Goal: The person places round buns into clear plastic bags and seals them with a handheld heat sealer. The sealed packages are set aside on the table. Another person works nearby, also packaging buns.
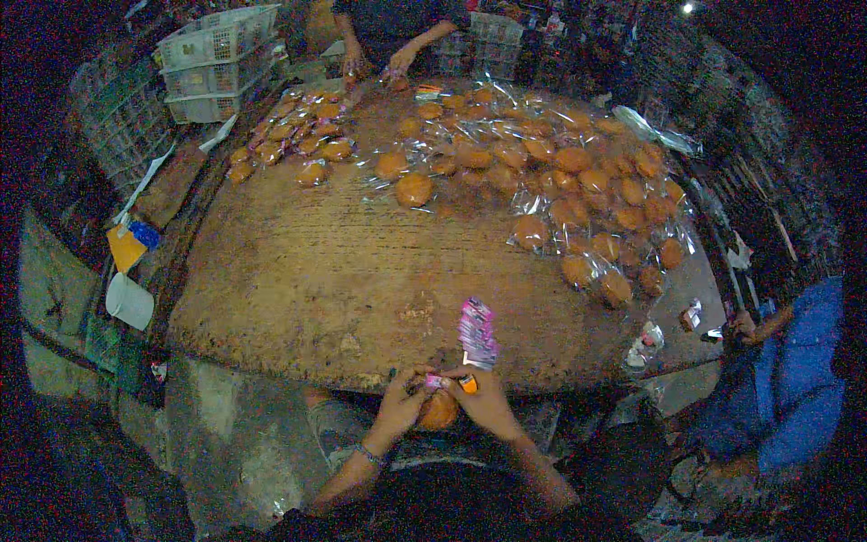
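Close to my body, at the near edge of the wooden table, my left hand and my right hand meet over a round orange-brown baked bun. My fingertips pinch a small pink printed label at the bun's top; its wrapping is too blurred to make out. A small orange object, perhaps a lighter or stapler, sits in my right hand. Just beyond my right hand, a fanned stack of pink printed labels lies on the wood.
Many buns in clear plastic cover the table's far right; a smaller group with pink labels lies far left. Stacked plastic crates stand back left. A person's hands work opposite; a person in blue is at right. A white container stands left.
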The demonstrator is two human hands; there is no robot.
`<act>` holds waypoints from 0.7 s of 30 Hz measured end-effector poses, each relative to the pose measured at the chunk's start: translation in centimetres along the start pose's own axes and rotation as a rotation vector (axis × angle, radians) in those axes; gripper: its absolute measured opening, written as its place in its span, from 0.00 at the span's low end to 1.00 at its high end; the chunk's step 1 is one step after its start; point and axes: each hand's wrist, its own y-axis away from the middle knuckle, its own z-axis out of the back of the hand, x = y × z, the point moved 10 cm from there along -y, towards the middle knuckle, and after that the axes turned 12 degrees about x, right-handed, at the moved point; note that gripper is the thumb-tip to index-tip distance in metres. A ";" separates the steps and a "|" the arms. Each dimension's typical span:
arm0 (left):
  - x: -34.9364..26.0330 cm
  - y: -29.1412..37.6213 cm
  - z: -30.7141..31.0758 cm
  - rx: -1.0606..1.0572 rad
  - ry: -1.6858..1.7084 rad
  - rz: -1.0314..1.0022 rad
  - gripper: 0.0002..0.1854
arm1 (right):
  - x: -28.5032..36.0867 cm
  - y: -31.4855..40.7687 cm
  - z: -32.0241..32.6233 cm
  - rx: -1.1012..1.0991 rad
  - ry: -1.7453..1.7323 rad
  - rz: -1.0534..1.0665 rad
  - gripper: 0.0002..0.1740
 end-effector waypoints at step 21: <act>-7.3 0.8 -5.9 -0.027 -0.777 -0.055 0.08 | -3.5 2.1 1.5 -0.632 -0.607 -0.053 0.21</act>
